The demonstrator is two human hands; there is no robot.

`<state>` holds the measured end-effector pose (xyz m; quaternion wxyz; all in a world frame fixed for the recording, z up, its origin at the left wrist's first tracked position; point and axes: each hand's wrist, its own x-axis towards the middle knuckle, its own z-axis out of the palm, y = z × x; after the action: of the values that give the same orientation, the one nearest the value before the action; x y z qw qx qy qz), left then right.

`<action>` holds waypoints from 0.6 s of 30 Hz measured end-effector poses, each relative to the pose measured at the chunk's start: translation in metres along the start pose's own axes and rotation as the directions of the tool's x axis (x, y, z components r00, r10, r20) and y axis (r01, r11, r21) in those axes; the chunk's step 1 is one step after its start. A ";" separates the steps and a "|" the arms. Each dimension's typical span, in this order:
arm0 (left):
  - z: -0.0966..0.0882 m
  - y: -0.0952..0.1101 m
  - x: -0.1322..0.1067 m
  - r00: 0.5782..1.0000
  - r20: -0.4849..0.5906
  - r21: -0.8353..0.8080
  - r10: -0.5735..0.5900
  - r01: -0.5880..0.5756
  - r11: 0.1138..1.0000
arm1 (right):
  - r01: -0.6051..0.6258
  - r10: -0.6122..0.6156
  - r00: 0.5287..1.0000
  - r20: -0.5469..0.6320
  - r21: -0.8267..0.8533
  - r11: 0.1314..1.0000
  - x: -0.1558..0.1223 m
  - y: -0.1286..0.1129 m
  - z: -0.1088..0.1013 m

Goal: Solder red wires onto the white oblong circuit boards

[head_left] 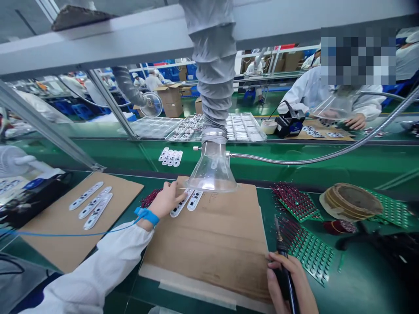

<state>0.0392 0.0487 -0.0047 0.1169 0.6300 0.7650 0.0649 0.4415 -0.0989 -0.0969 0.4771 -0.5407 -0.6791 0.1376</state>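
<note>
My left hand (166, 199), with a blue wrist strap, reaches to the far part of a cardboard sheet (216, 244). Its fingers are bent, and the thumb stands apart from the forefinger beside a white oblong circuit board (178, 210). A second such circuit board (195, 200) lies just to the right, both partly beneath a clear fume hood (212, 174). At the sheet's right edge, my right hand (291, 279) is closed round the black handle of a soldering iron (283, 250), its tip pointing up and away.
On the left, another cardboard sheet (65, 235) carries three white boards (94, 205). Green board panels (310, 250), red-wired parts (294, 200) and a tape roll (350, 200) lie at right. Beyond the green conveyor (255, 170), a co-worker (307, 91) sits by trays (245, 126).
</note>
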 end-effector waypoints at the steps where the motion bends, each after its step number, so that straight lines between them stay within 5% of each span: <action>1: 0.002 -0.003 -0.002 1.000 0.017 -0.002 -0.009 0.009 1.000 | 0.002 -0.002 1.000 0.006 0.000 1.000 0.002 -0.003 -0.001; 5: 0.007 0.002 0.010 0.995 0.075 -0.034 0.060 -0.058 0.998 | 0.014 -0.013 1.000 0.014 -0.022 1.000 0.010 -0.017 -0.008; 10: 0.008 0.037 0.036 0.982 0.053 -0.078 0.183 -0.178 0.981 | -0.024 0.022 0.999 -0.047 -0.045 0.999 0.009 -0.019 -0.006; 18: 0.042 0.085 -0.003 0.941 0.099 -0.189 0.324 -0.302 0.934 | -0.045 0.041 0.998 -0.056 -0.064 0.997 -0.003 0.004 -0.003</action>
<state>0.1312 0.0605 -0.0238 0.2077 0.7346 0.6370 0.1072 0.4460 -0.1008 -0.1002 0.4746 -0.5739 -0.6581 0.1107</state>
